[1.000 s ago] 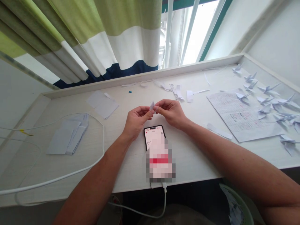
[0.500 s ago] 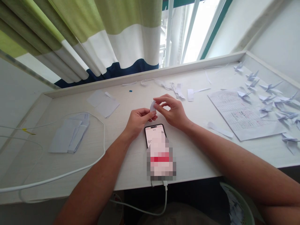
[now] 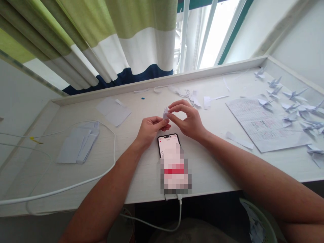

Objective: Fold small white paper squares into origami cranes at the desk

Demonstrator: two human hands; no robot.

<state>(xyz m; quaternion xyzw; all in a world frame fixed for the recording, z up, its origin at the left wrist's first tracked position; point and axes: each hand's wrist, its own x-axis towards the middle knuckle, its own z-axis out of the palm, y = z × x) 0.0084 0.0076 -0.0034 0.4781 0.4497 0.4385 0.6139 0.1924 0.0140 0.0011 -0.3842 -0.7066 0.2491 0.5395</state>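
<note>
Above a white surface [image 3: 215,162], the left hand [image 3: 149,130] pinches 1 small folded paper [image 3: 165,113] and the right hand [image 3: 191,121] sets a thumb to it, its grip impossible to tell, just beyond 1 phone [image 3: 174,165] near the front edge [image 3: 212,193]. A cable [image 3: 114,145] curves around 1 paper stack [image 3: 76,141] at left, while scraps [image 3: 194,98] lie toward the raised back rim [image 3: 121,90]. Open surface parts the phone from 1 printed sheet [image 3: 255,121] and at least 10 paper birds [image 3: 295,94] at right.

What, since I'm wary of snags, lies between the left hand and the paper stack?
The white cable curves between the left hand and paper stack, as the head view shows.
</note>
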